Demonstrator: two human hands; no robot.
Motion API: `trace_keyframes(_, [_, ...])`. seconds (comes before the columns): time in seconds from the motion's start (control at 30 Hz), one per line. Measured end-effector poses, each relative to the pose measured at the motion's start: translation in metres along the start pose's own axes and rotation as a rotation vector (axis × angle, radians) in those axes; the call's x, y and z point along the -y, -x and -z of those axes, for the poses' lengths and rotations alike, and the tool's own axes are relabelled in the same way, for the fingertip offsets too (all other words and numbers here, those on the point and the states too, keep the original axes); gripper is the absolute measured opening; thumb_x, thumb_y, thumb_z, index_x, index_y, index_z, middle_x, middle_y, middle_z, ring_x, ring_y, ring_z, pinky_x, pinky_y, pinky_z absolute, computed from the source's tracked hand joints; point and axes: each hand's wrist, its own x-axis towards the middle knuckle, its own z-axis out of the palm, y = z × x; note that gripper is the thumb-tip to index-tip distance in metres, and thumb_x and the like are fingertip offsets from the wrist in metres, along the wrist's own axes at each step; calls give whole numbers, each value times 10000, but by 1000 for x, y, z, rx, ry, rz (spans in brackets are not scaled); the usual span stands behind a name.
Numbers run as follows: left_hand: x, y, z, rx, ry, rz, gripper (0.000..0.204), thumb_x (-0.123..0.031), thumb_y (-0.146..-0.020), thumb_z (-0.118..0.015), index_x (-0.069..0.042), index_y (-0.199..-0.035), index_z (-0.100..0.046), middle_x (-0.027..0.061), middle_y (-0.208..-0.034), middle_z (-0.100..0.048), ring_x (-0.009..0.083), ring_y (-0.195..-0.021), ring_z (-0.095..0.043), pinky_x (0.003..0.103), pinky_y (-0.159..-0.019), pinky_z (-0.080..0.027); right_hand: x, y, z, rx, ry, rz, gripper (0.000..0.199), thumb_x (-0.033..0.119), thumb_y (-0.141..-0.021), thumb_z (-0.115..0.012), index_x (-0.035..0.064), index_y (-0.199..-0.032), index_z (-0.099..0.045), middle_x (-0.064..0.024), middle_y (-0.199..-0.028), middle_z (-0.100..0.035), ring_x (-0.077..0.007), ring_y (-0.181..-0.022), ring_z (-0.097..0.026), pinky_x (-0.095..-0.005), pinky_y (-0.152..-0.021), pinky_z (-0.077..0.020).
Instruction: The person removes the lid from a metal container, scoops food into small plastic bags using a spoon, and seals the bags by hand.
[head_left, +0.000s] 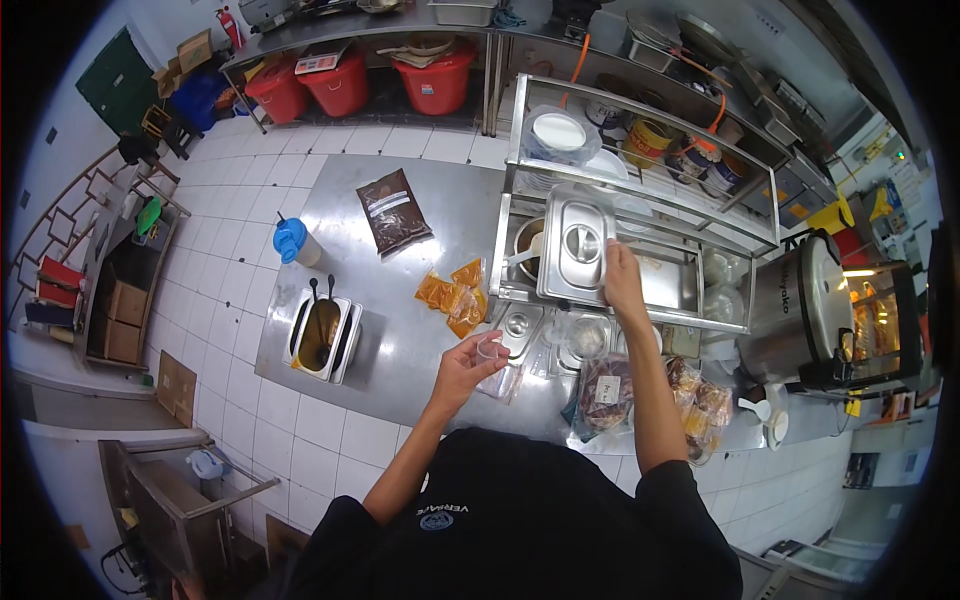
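Steel table [395,350] is spanning mid-frame; your left hand [462,370] is pinching a seemingly unfilled cup [491,348]; right hand [625,284], gripping a lid [577,278].

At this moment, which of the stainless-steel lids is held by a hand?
The large rectangular lid, gripped at its right edge by the right hand. The smaller lid, near the left hand, is not held.

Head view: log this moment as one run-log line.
left hand: holds small clear cup | right hand: grips steel lid at right edge | steel table: dark-brown pouch, orange packets, blue-capped bottle
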Motion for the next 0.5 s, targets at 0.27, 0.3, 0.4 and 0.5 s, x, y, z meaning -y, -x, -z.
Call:
trace_keyframes(0.27, [5,-3,-6,-18,11,27,487,-58,-875,-743,15,-1320,-557,80,-1086,-690,125,-1012,-636,281,-931,-487,3,6,-16,-81,256,81,401,329,-1037,-434,-53,-966,-535,-314,-896,-632,-500,-896,-606,-533,-790,-450])
trace_keyframes(0.3, [5,-5,-6,-15,9,28,487,-58,-875,-743,15,-1320,-557,80,-1086,-690,125,-1012,-636,281,-931,-487,14,9,-16,-91,262,42,353,299,-1015,-492,-45,-958,-541,-284,-920,-627,-458,-877,-604,-509,-776,-458])
trace_keyframes(0.4, [6,-10,-7,-16,0,23,480,-58,-875,-743,12,-1314,-562,78,-1080,-690,125,-1011,-636,282,-932,-488,21,14,-23,-284,291,213,277,239,-930,-638,-26,-962,-564,-227,-943,-606,-406,-872,-593,-484,-767,-464])
trace_keyframes(0.5, [7,-11,-7,-15,13,26,480,-56,-874,-743,9,-1315,-564,72,-1070,-687,120,-1012,-630,282,-934,-487,50,28,-28,-290,484,437,275,273,-867,-703,9,-885,-625,-186,-886,-579,-369,-896,-570,-469,-773,-460])
